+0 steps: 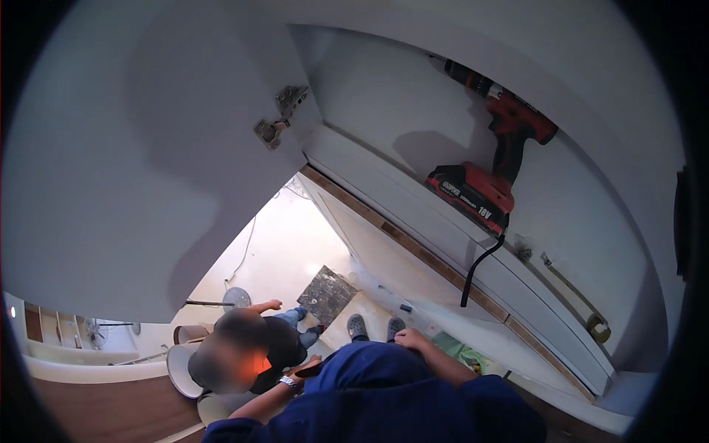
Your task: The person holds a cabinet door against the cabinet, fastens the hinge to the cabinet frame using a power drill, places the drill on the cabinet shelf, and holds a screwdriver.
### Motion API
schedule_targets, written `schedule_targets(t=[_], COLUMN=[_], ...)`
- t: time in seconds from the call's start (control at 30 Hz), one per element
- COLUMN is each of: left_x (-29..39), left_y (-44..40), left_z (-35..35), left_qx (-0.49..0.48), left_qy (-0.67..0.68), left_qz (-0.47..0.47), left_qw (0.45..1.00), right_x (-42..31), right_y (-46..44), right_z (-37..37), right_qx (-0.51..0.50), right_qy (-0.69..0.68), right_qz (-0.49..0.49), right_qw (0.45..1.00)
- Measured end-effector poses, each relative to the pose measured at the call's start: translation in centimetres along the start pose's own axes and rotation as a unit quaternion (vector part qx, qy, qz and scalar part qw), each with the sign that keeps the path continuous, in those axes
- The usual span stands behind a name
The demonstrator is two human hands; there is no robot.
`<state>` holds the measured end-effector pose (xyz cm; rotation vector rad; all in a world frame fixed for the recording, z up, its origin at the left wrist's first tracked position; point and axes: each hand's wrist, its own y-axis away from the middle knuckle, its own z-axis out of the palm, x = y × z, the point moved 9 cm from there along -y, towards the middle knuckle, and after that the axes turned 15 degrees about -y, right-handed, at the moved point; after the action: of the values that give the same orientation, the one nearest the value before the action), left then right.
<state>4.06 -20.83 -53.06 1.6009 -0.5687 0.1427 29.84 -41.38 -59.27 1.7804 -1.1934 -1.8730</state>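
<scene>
My left hand [306, 365], with a metal-band watch [289, 382] on its wrist, is low in the head view beside my blue clothing. Its fingers look curled at a dark flat object [309, 372], whose kind I cannot make out. My right hand [412, 340] hangs by my other thigh, fingers curled in, and nothing shows in it. Both hands are well below a white cabinet. In the cabinet lies a red and black cordless drill [509, 125] with an 18V battery [473, 196], a black strap hanging over the edge.
A white door [148, 148] with a metal hinge [275, 124] fills the upper left. A tape measure or similar brass-coloured item [597, 328] lies on the cabinet ledge. A seated person [281, 343] is close on my left. A stained dark board [327, 294] lies on the floor.
</scene>
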Motion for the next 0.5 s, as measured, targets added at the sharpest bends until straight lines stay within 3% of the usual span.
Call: schedule_targets(t=[0.37, 0.5], left_x=[2.0, 3.3], left_y=[-0.7, -1.6], left_z=[1.7, 1.5], left_qx=[0.001, 0.006], left_qy=[0.005, 0.006], left_qz=[-0.017, -0.023], left_qw=[1.000, 1.000], right_x=[1.3, 5.0], right_y=[5.4, 6.0], right_z=[-4.3, -4.5], right_qx=[0.143, 0.139], right_qy=[-0.238, -0.208], right_qz=[0.065, 0.086], right_qw=[0.958, 0.964])
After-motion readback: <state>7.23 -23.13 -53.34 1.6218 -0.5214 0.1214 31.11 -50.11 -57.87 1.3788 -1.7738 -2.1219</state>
